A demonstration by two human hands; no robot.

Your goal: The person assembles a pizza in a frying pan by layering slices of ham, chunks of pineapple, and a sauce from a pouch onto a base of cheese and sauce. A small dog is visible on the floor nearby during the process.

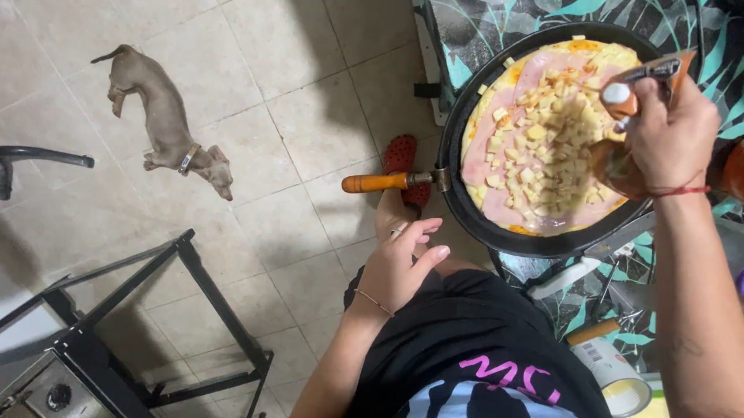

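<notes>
Right hand (670, 135) grips an amber glass bottle (624, 158), tilted over the black round pan (477, 217) of ham and diced cheese at 1 o'clock. Left hand (399, 264), fingers loosely open, holds nothing. Sweep the bottle steadily for even coverage.

Black printed shirt (483, 368), red string wristband (681, 191), thin bracelet (374, 301).

Even indoor light, soft shadows on the tiled floor (248, 93), slight blur, wide-angle bending at edges.
</notes>
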